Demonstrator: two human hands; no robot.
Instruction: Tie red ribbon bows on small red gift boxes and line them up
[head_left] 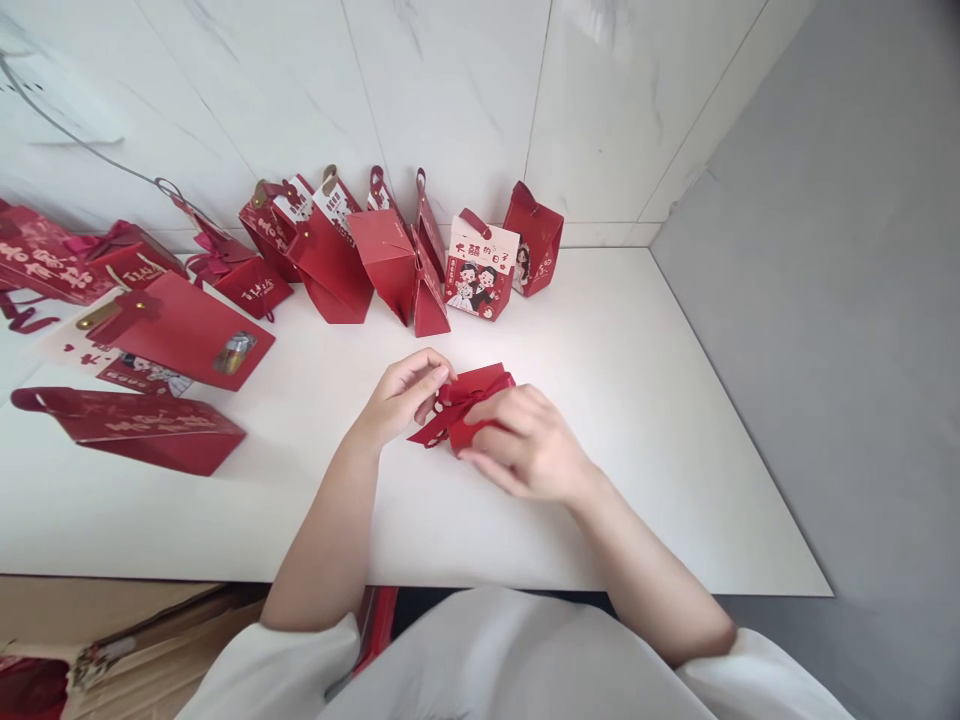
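A small red gift box (pixel 486 378) lies on the white table in front of me, with a dark red ribbon (pixel 431 430) tied across it in a bow. My left hand (pixel 409 395) is at the box's left side, thumb and forefinger pinched together beside the ribbon's left loop. Over the right part of the box, my right hand (pixel 529 440) has its fingers curled on the ribbon. This hand is slightly blurred and covers much of the box's front and right side. A cut-out pattern shows at the box's left edge.
Several red gift boxes stand along the tiled wall, including one with a cartoon couple (pixel 480 275). More lie at the left, among them a box with a small window (pixel 202 335) and a tilted box (pixel 157 430). Cardboard (pixel 142 620) is below the table's front left edge.
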